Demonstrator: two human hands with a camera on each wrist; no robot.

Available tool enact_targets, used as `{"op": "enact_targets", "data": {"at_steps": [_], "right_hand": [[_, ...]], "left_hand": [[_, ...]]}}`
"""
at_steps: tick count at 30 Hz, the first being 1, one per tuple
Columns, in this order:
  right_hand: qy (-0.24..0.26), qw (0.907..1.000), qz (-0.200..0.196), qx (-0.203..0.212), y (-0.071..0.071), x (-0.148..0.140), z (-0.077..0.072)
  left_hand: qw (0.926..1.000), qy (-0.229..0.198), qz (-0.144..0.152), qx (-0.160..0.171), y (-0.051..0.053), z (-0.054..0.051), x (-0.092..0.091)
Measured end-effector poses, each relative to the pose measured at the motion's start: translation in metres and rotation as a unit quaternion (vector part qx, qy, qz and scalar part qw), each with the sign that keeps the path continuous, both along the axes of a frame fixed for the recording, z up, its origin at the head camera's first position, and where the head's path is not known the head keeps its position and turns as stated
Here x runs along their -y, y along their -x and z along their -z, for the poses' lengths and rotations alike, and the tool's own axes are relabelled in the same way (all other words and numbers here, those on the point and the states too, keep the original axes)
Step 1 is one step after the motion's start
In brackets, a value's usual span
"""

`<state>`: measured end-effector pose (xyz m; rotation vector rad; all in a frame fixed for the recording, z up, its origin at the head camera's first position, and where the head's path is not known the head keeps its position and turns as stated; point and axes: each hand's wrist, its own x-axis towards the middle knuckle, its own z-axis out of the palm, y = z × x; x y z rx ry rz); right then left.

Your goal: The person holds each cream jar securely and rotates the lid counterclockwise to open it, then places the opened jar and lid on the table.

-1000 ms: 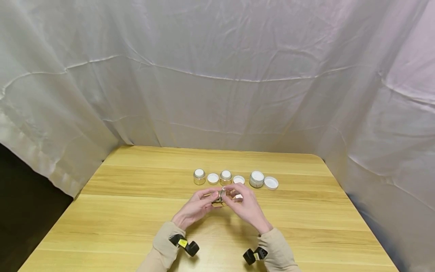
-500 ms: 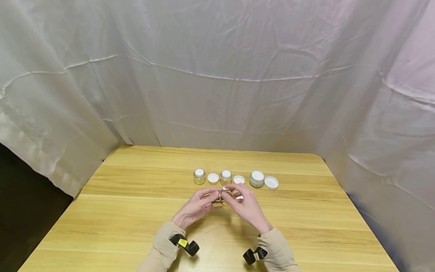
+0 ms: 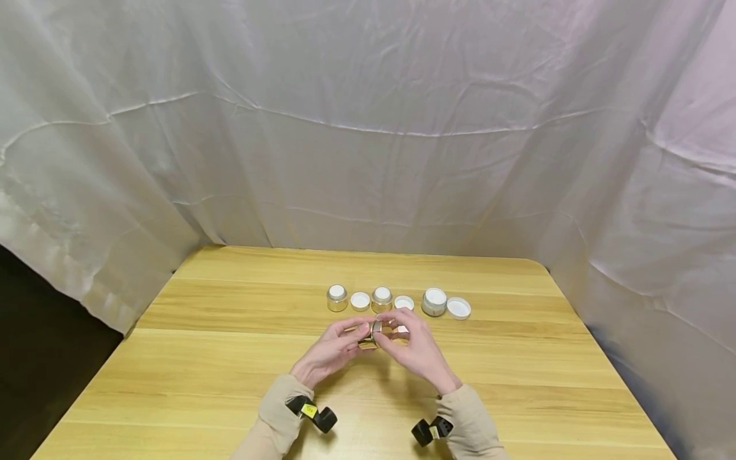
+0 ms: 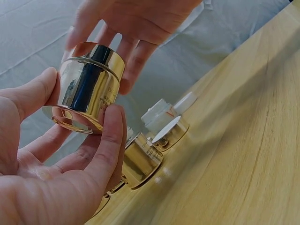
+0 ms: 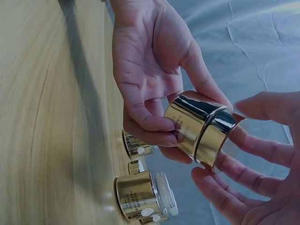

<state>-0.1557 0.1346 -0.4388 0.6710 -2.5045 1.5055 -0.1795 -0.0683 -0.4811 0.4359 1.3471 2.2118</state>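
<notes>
My left hand (image 3: pixel 330 351) grips a shiny gold cosmetic jar (image 4: pixel 84 89) round its body, held tilted above the table. At the jar's other end, my right hand (image 3: pixel 420 348) has its thumb and fingers round the gold lid (image 5: pixel 214 140). The lid sits against the jar's rim, with a narrow seam showing between them. Small dark print shows on the jar's side in both wrist views. A white round piece (image 3: pixel 402 329) shows partly behind my right fingers.
Beyond my hands stand two gold jars (image 3: pixel 337 299) (image 3: pixel 382 300) with white tops and a whitish jar (image 3: pixel 434 303). Upturned white-lined lids (image 3: pixel 360 301) (image 3: pixel 404 303) (image 3: pixel 459 308) lie beside them. A pale curtain (image 3: pixel 368 172) hangs behind the wooden table (image 3: pixel 230 358).
My right fingers shift slightly round the lid. The left hand and the jar keep nearly the same place, and the things on the table have not moved.
</notes>
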Motion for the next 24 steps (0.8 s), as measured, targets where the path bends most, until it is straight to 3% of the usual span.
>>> {"op": "enact_targets", "data": {"at_steps": [8, 18, 24], "right_hand": [[-0.005, 0.9993, 0.037, 0.003, -0.0009, 0.0020, -0.0003], [0.021, 0.9996, -0.021, 0.004, -0.0008, 0.0009, -0.0015], [-0.001, 1.0000, 0.005, 0.001, 0.0006, 0.0017, 0.0006]], "left_hand": [[1.0000, 0.000, -0.001, 0.003, -0.0004, -0.0004, -0.0003], [1.0000, 0.004, 0.008, -0.003, 0.0002, 0.0010, 0.0029], [1.0000, 0.005, 0.006, 0.001, 0.0004, 0.0006, 0.0027]]}}
